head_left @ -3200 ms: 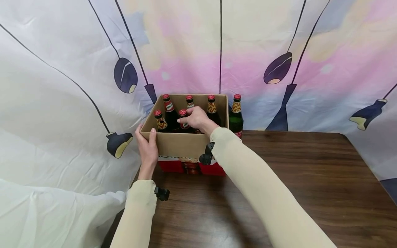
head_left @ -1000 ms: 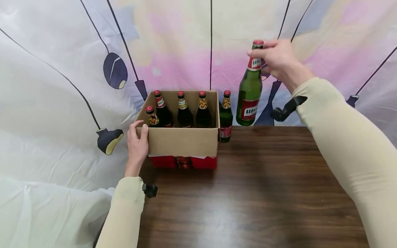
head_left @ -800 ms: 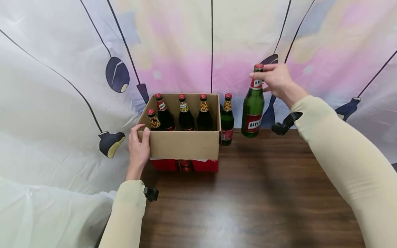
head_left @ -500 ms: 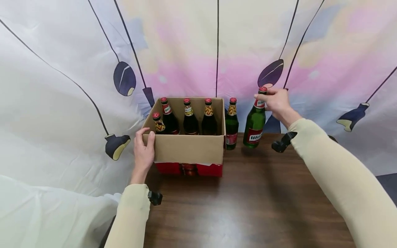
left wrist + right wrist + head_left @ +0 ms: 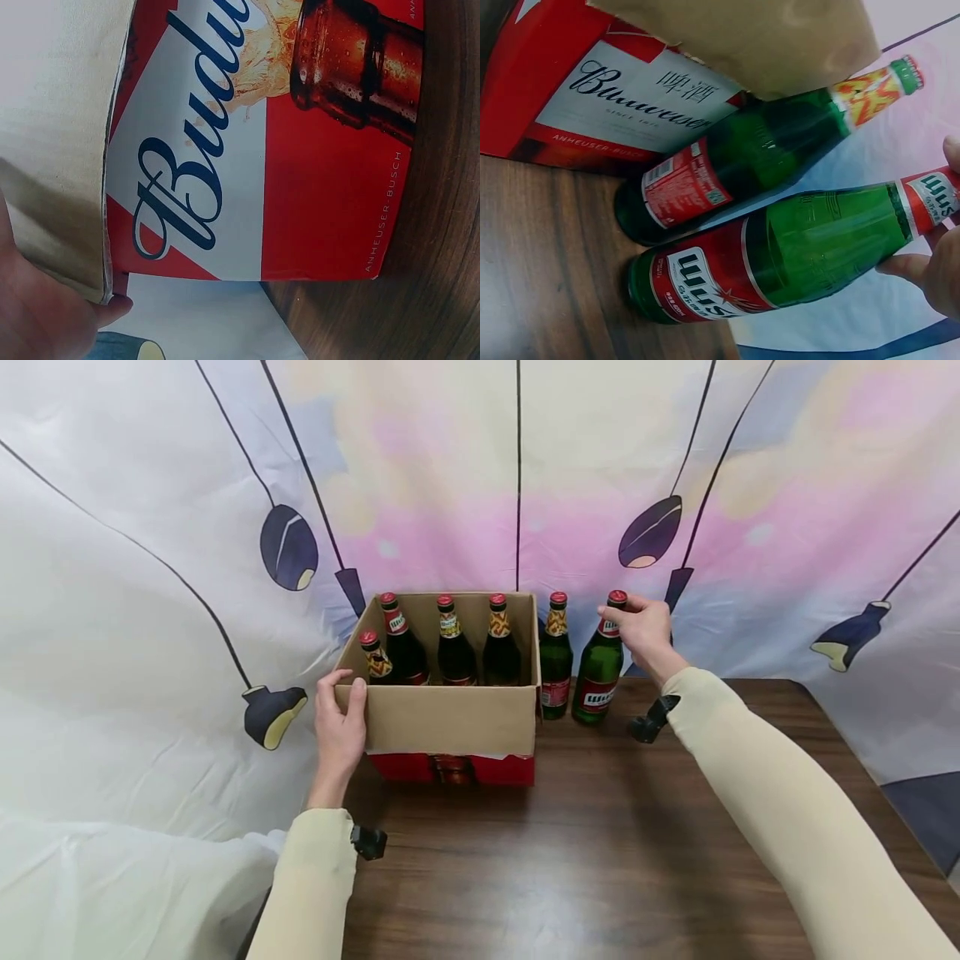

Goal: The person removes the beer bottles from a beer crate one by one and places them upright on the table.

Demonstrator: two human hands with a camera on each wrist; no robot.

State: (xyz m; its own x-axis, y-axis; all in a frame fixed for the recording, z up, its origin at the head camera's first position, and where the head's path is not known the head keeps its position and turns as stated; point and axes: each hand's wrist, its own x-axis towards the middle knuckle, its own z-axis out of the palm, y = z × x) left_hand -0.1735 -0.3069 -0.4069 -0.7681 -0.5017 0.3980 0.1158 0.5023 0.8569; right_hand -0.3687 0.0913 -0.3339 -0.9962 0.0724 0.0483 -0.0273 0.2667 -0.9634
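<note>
My right hand (image 5: 645, 631) pinches the neck of a green beer bottle (image 5: 600, 672) with a red label, right of the box. Its base appears to rest on the tabletop. Just left of it stands another green beer bottle (image 5: 556, 664) with an orange-patterned neck label, close against the box side. At the cardboard beer box's (image 5: 450, 718) left front corner, my left hand (image 5: 340, 727) grips the raised flap, thumb on the front. Inside the box several dark bottles (image 5: 456, 656) stand with red caps; their lower parts are hidden. The left wrist view shows the box's printed red front (image 5: 322, 202).
A brown wooden table (image 5: 600, 843) carries the box and bottles. Behind it hangs a patterned cloth (image 5: 450, 485), close to the box's back. White fabric (image 5: 135, 885) bulges at the left. The table's right edge lies beyond my right arm.
My right hand reached into the box, lifted a bottle out to the right, then lowered it beside the other standing bottle. My left hand has stayed on the box corner.
</note>
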